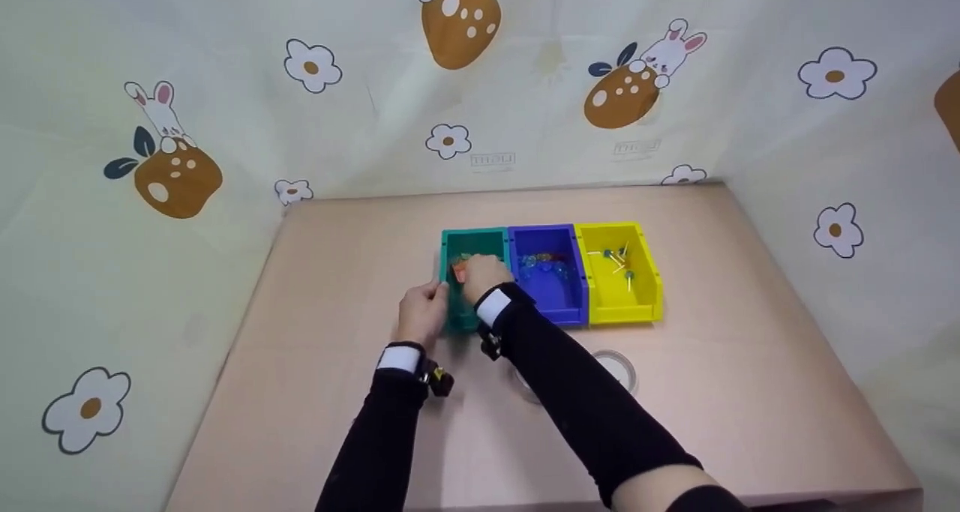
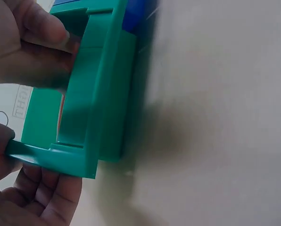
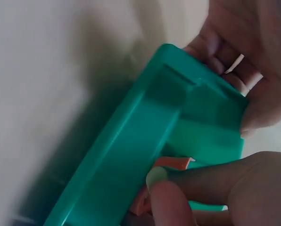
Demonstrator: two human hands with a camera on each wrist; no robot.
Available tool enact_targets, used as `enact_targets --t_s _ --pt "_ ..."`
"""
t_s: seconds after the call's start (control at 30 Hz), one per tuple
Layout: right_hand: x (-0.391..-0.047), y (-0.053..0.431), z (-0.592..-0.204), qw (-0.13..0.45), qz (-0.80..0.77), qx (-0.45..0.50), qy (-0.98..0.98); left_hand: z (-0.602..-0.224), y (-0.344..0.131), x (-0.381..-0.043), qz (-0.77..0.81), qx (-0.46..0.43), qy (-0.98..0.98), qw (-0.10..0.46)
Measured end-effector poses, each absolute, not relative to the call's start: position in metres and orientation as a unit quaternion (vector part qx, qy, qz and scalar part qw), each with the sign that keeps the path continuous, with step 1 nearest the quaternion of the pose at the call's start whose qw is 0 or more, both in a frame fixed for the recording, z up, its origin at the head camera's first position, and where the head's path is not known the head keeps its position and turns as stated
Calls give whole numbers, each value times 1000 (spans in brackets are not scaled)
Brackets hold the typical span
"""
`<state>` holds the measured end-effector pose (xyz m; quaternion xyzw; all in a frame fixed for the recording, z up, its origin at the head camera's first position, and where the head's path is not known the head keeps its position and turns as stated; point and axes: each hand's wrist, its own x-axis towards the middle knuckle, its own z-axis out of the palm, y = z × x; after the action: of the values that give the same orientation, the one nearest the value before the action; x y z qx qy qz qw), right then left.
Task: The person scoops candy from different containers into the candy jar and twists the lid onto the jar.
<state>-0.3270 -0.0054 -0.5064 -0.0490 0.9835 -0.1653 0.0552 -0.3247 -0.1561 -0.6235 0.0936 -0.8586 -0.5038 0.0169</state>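
A green open-front bin (image 1: 474, 232) stands at the left end of a row of three. My left hand (image 1: 422, 313) grips its left side wall, thumb over the rim and fingers outside, as the left wrist view shows on the green wall (image 2: 51, 157). Inside the same bin is my right hand (image 1: 486, 278), pinching a small orange plastic piece (image 3: 173, 163) with a bent edge. The right hand's fingers hide most of this piece, and its full shape cannot be told. Small greenish bits (image 1: 459, 258) lie behind the right hand toward the bin's back.
A blue-purple bin (image 1: 559, 298) adjoins on the right, holding clear and reddish beads (image 1: 544, 263). Beyond it, a yellow bin (image 1: 630, 313) contains several pin-like pieces (image 1: 619, 258). A round clear dish (image 1: 619, 366) sits on the table, partly under the right forearm. Printed cloth walls enclose the table.
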Motion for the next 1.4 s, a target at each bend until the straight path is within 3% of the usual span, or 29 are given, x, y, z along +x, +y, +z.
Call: enact_targets --t_s 0.07,0.2,0.27,0.43,0.5,0.83,1.03,1.23,1.4 --pt "-332 -7 -509 75 -167 -22 983 -622 -155 -323 -501 86 -861 32" --pt "-325 -9 -495 111 -174 16 978 -585 -146 -299 -508 78 -857 43" --pt "-335 -8 -511 95 -178 13 979 -577 -145 -293 -514 67 -854 44" --pt "-332 -11 -517 50 -141 -27 988 -618 -154 -317 -510 58 -857 51" --pt "-319 -13 -501 43 -113 -40 992 -623 -154 -321 -511 61 -856 45" --pt "-319 -8 -506 32 -125 -24 991 -544 -133 -269 -522 93 -848 27" --pt "-320 -5 -502 60 -112 -22 992 -569 -137 -286 -535 86 -840 29" --pt "-317 -4 -500 47 -116 -51 991 -603 -147 -308 -524 96 -846 24" --pt "-313 -5 -498 35 -110 -51 992 -579 -142 -293 -528 105 -842 23"
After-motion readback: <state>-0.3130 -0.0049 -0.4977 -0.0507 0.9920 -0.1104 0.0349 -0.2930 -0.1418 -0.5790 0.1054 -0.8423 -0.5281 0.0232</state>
